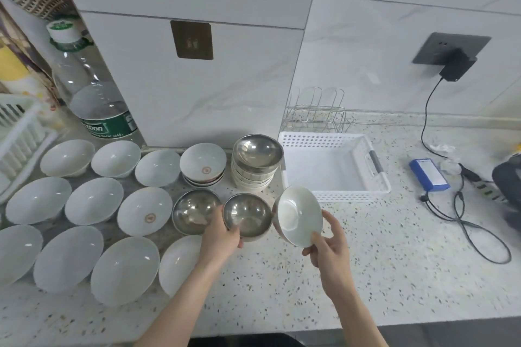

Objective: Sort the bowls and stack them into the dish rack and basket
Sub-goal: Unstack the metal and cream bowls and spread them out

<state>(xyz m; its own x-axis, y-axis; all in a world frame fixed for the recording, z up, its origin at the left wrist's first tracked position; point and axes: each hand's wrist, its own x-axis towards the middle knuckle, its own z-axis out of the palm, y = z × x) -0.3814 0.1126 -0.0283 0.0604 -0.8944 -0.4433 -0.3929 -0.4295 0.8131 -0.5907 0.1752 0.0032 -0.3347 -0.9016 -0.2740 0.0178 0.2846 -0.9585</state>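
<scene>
My left hand (221,236) grips the near rim of a steel bowl (249,218) in the middle of the counter. My right hand (328,248) holds a white ceramic bowl (297,218) tilted on its side, just right of the steel bowl and in front of the white perforated basket (375,175), which has nothing in it. A wire dish rack (315,113) stands behind the basket. Another steel bowl (194,214) lies left of my hand. A steel bowl (258,151) tops a stack of white bowls (252,180). Several white bowls (93,200) spread over the left counter.
A large water bottle (93,93) stands at the back left beside a white plastic rack (19,135). Right of the basket lie a blue box (428,175), a black cable (462,205) from a wall charger (456,66), and a dark object (507,183).
</scene>
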